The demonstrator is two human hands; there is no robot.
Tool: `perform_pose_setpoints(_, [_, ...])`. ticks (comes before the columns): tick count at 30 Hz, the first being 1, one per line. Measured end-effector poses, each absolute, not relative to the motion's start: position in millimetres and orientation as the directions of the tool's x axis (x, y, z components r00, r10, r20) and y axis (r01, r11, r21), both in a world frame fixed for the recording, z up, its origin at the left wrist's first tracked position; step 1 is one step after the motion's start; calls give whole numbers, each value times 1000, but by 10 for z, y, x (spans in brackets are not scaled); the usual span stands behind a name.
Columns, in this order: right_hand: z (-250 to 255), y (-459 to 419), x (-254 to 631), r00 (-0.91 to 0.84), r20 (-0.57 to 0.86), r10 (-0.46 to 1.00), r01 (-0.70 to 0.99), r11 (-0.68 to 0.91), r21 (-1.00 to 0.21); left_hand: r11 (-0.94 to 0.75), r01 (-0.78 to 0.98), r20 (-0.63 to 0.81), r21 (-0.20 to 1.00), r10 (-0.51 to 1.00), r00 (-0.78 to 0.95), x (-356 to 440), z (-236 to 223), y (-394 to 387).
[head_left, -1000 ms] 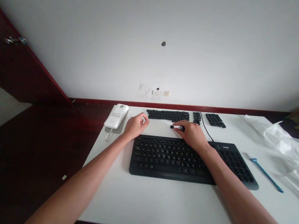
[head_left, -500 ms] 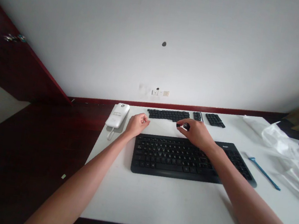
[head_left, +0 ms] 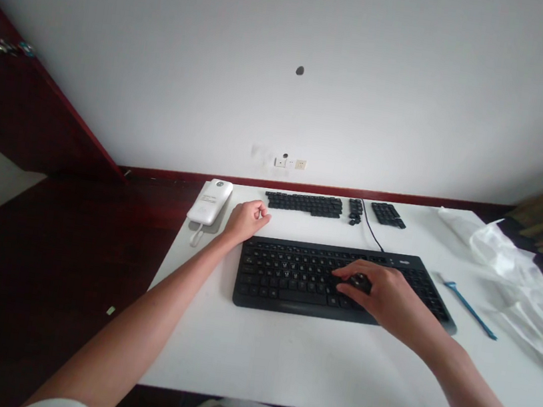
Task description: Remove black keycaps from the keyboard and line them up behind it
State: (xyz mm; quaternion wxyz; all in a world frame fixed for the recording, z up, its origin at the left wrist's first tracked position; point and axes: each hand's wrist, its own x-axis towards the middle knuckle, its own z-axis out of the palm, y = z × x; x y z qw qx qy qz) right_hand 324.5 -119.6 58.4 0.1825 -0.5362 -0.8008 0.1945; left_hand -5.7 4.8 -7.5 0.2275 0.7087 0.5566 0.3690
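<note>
A pale wall (head_left: 192,84) rises behind a white surface (head_left: 280,360) where a black keyboard (head_left: 301,278) lies flat. The right hand (head_left: 385,292) is over the right half of the keyboard, thumb and fingers curved towards each other; dark shows between them, and whether they grip anything cannot be told. It hides the keys beneath. The left hand (head_left: 245,221) is just beyond the keyboard's back left corner, half curled, its inside hidden. Loose black keys (head_left: 304,203) lie in groups behind the keyboard, their markings too small to read. Behind and left of the keyboard is a white device (head_left: 210,200); to its right, a blue stick (head_left: 471,308) and a crumpled plastic bag (head_left: 501,253), cut off by the picture's edge.
</note>
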Motion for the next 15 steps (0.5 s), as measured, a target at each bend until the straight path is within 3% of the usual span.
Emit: perform_pose_setpoints(15, [492,-1212,3239,-416,95,904,820,419,-391,-282,610,272,741,956,111,-59,-53,35])
